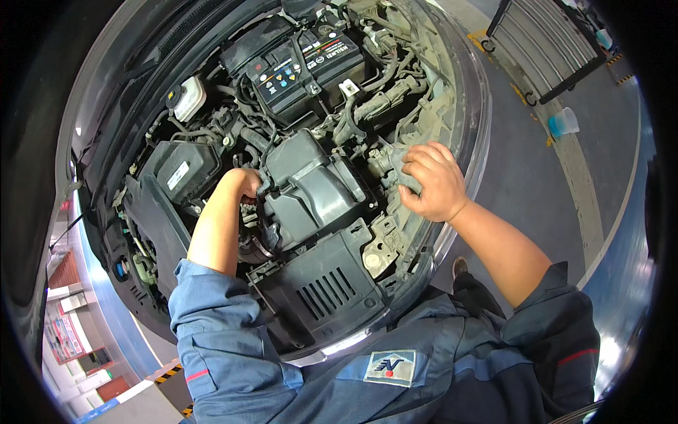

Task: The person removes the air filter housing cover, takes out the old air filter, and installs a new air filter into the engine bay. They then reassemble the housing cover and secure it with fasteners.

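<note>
Head view: black box [321, 198] is sitting between both hands, near the battery [346, 56]. Left hand [247, 185] is reaching down just beside it, fingers hidden; can't tell its grip or hold. Right hand [434, 182] is cupping a gray part [409, 182], grip half-curled, firmness unclear. Box is looking stiff, fairly light, maybe slippery on top; outer edges are offering the best hold.

The battery [332, 61] was black, with red, yellow and blue label marks. The reservoir [188, 102] was off-white under a black cap [172, 97]. The central housing [325, 194] was dark grey. The jacket [236, 339] was blue, red-striped at the sleeves. Floor tape [169, 373] bore yellow-and-black diagonal bands.
</note>
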The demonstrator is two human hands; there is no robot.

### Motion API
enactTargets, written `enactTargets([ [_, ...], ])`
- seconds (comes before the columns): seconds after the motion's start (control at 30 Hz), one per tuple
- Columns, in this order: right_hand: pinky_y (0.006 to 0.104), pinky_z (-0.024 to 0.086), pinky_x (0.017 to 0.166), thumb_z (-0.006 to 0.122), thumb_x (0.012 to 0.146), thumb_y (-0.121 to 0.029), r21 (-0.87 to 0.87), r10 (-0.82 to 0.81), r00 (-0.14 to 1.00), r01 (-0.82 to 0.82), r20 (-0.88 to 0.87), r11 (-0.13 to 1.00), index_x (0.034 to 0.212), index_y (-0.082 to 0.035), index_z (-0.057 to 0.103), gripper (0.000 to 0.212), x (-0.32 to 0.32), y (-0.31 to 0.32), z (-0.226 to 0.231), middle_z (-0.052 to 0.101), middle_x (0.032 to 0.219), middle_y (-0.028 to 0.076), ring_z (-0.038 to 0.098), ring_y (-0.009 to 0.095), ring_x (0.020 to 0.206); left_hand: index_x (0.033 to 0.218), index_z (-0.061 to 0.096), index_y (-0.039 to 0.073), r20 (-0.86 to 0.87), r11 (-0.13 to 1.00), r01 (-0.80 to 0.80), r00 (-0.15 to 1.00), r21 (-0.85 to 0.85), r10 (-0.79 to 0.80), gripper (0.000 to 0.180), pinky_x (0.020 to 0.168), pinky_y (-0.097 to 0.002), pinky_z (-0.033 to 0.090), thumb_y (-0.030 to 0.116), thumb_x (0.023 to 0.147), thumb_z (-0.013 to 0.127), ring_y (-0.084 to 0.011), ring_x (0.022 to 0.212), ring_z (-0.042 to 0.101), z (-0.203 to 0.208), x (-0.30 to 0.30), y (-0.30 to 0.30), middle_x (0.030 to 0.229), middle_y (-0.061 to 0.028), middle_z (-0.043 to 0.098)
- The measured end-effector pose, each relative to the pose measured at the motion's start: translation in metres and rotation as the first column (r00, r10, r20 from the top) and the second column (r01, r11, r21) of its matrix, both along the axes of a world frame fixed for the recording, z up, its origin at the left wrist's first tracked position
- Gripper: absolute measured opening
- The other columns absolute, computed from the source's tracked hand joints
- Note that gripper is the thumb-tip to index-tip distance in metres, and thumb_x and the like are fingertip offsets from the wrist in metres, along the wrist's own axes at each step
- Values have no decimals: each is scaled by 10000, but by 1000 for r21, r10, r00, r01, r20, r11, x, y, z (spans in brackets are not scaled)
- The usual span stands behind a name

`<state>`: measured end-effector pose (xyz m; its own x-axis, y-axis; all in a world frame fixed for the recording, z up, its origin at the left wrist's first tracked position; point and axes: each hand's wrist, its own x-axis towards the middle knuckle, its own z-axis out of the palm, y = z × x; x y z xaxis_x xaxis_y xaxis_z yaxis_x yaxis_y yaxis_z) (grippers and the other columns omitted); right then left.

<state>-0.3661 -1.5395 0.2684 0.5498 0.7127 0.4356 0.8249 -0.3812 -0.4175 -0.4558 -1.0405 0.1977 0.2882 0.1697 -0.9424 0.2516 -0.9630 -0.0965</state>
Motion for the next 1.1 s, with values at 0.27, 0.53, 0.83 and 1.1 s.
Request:
enactTargets([
  [0.27, 507, 419, 1155, 793, 772, -295, 0, 4, 1000, -4, -1, 1000, 944, -59, 746, 295, 1, 0, -1, 720, 1124, 91, 641, 288, 1204, 916, 844, 98, 44, 870, 491, 869, 45, -492, 280, 730, -453, 617, 329, 760, 811, -342, 797, 752, -24, 4, 20, 924, -158, 795],
  [0.53, 491, 456, 1087, 787, 790, -253, -2, 46, 998, -46, 51, 999, 929, -52, 706, 258, 2, 2, 1, 727, 1092, 100, 657, 315, 1164, 966, 779, 14, 952, 874, -486, 257, -19, 164, 496, 837, -468, 600, 503, 880, 767, -401, 943, 772, 128, -63, -71, 947, -298, 752],
  [0.83, 486, 439, 1101, 784, 825, -257, 7, 70, 993, -71, 97, 997, 970, -68, 720, 247, 1, 1, -8, 729, 1086, 88, 656, 319, 1156, 1214, 646, -9, 653, 595, -776, 564, 210, 505, 592, 969, -516, 583, 491, 917, 758, -428, 1091, 738, 153, -296, -273, 1139, -257, 760],
  [1.1, 503, 441, 1101, 769, 837, -260, 137, 363, 928, -351, -83, 926, 1140, -63, 723, 365, -53, 4, 29, 685, 1269, 162, 617, 354, 1233, 1321, 593, -21, 803, 299, -899, -91, -321, 589, 496, 832, -417, 587, 208, 925, 786, -291, 930, 740, 135, -313, -354, 1008, -150, 738],
])
